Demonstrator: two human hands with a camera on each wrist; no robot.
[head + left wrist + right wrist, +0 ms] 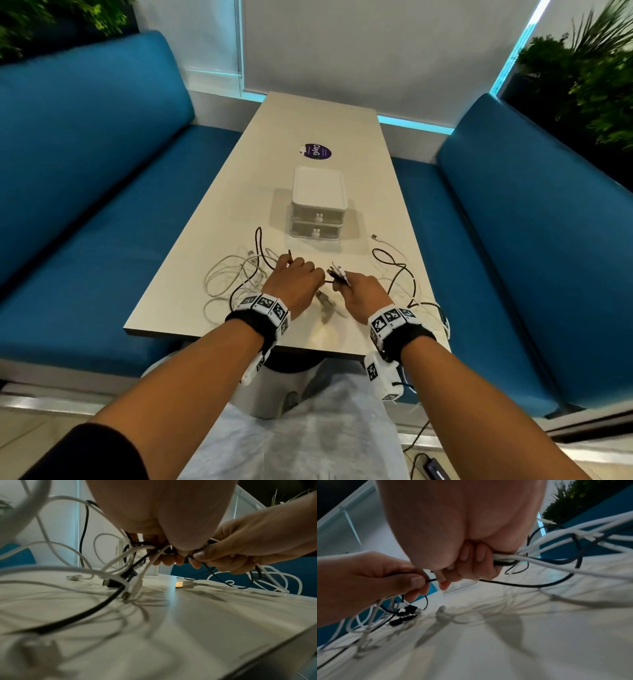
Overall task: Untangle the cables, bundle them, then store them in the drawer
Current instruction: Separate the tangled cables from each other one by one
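Cables [236, 274]: white and black, tangled, loose loops on bench near edge; several plug ends gathered upright, fanned, off surface. Drawer unit [318, 205]: white, two stacked drawers, both closed, rabbit-shaped knobs, just beyond cables.

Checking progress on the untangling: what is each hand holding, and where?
Right hand grips several cables near their plug ends; left hand pinches one black cable mid-length.

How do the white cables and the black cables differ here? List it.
1. The white cables lie mostly in loose loops at the left of the table; the black cables loop more at the right.
2. A white cable's plug lies free near the drawer unit; a thin black cable is stretched between the left hand and right hand.
Shared: both are tangled, and each hand grips some of both.
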